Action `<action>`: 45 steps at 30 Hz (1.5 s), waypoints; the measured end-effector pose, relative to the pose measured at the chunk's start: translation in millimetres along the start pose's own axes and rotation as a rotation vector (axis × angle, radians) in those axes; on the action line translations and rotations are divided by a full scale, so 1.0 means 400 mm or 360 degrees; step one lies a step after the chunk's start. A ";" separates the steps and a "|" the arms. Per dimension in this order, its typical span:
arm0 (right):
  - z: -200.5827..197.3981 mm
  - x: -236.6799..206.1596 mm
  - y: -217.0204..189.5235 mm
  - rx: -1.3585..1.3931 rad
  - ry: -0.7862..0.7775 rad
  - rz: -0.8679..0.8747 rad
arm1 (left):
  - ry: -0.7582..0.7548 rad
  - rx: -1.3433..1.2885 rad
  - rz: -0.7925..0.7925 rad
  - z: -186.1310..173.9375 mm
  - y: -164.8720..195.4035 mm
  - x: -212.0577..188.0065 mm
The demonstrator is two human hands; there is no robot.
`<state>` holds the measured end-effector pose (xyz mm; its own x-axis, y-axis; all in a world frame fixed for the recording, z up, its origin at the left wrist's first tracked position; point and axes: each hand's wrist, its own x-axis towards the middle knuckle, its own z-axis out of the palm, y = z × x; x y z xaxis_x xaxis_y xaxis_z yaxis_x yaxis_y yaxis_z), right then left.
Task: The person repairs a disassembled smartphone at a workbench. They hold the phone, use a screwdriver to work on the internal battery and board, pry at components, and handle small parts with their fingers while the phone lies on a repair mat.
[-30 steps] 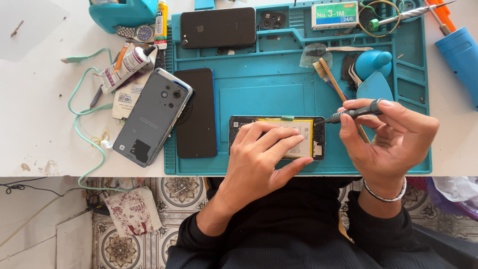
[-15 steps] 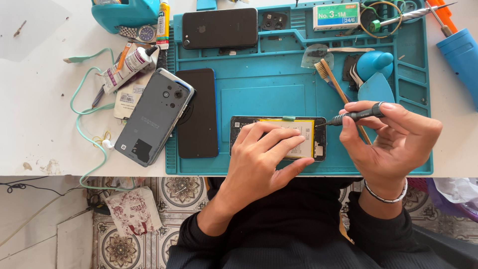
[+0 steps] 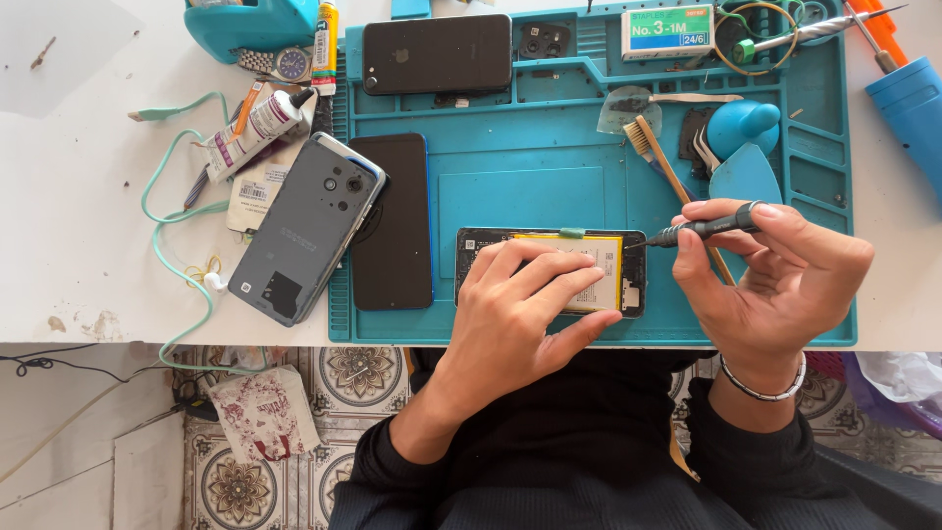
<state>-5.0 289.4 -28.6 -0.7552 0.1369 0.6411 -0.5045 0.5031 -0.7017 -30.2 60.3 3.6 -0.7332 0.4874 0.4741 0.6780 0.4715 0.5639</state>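
An opened phone [image 3: 628, 280] with a yellow battery [image 3: 601, 257] lies on the teal work mat [image 3: 510, 186] near the table's front edge. My left hand [image 3: 525, 314] rests flat on it, fingers spread over the battery. My right hand [image 3: 775, 280] grips a thin black screwdriver [image 3: 702, 230], held level, its tip touching the phone's upper right corner.
A grey phone back cover [image 3: 304, 231] and a black phone [image 3: 392, 221] lie left on the mat. Another black phone [image 3: 437, 54], a small box [image 3: 667, 31], a brush [image 3: 667, 172], teal picks [image 3: 746, 177], a glue tube [image 3: 260, 128] and a teal cable [image 3: 162, 231] lie around.
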 end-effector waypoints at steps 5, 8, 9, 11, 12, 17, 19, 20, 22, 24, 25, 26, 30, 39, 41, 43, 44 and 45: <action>0.000 0.001 -0.002 0.0010 -0.0022 -0.0026 | 0.0009 -0.0009 -0.0005 0.001 -0.002 -0.002; 0.002 0.001 -0.004 0.0023 -0.0022 -0.0021 | 0.0016 -0.0006 -0.0008 0.001 -0.002 -0.003; 0.002 0.000 -0.004 0.0018 -0.0020 -0.0020 | 0.0016 -0.0002 -0.0010 0.001 -0.002 -0.003; 0.002 0.001 -0.004 0.0009 -0.0020 -0.0023 | 0.0018 -0.0002 -0.0013 0.001 -0.002 -0.003; 0.003 0.001 -0.002 0.0006 -0.0022 -0.0025 | 0.0019 -0.0008 -0.0015 0.002 -0.003 -0.003; 0.002 -0.001 0.001 -0.0008 -0.0036 -0.0027 | 0.0016 -0.0011 -0.0016 0.003 -0.005 -0.004; 0.003 0.000 0.002 -0.0004 -0.0049 -0.0044 | 0.0017 -0.0009 -0.0014 0.003 -0.006 -0.005; 0.003 0.000 0.003 0.0001 -0.0058 -0.0056 | 0.0016 -0.0010 -0.0015 0.003 -0.006 -0.005; 0.005 0.003 0.001 0.0013 -0.0077 -0.0100 | 0.0015 -0.0011 -0.0016 0.002 -0.006 -0.006; 0.007 0.010 -0.002 0.0002 -0.0091 -0.0157 | 0.0018 -0.0012 -0.0013 0.002 -0.007 -0.006; 0.007 0.016 -0.004 -0.0003 -0.0101 -0.0193 | 0.0020 -0.0011 -0.0010 0.002 -0.007 -0.006; 0.007 0.021 -0.006 -0.0008 -0.0111 -0.0230 | 0.0020 -0.0010 -0.0010 0.002 -0.007 -0.006; 0.004 0.040 -0.021 -0.0065 -0.0203 -0.0350 | 0.0019 -0.0010 -0.0008 0.000 -0.006 -0.007; 0.004 0.053 -0.035 -0.0167 -0.0296 -0.0337 | 0.0024 -0.0008 0.0002 -0.003 -0.007 -0.007; 0.006 0.055 -0.038 -0.0131 -0.0325 -0.0334 | 0.0022 -0.0011 0.0003 -0.003 -0.007 -0.007; 0.009 0.056 -0.042 -0.0174 -0.0323 -0.0337 | 0.0021 -0.0018 0.0003 -0.005 -0.008 -0.009; 0.010 0.056 -0.044 -0.0213 -0.0305 -0.0332 | 0.0021 -0.0019 0.0003 -0.005 -0.008 -0.010; 0.010 0.056 -0.046 -0.0252 -0.0287 -0.0328 | 0.0021 -0.0021 0.0004 -0.005 -0.009 -0.010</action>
<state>-14.2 279.8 -2.4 -0.7132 -0.1279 0.6892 -0.5936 0.6332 -0.4967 -29.7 55.1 1.0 -0.7323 0.4788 0.4843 0.6792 0.4608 0.5713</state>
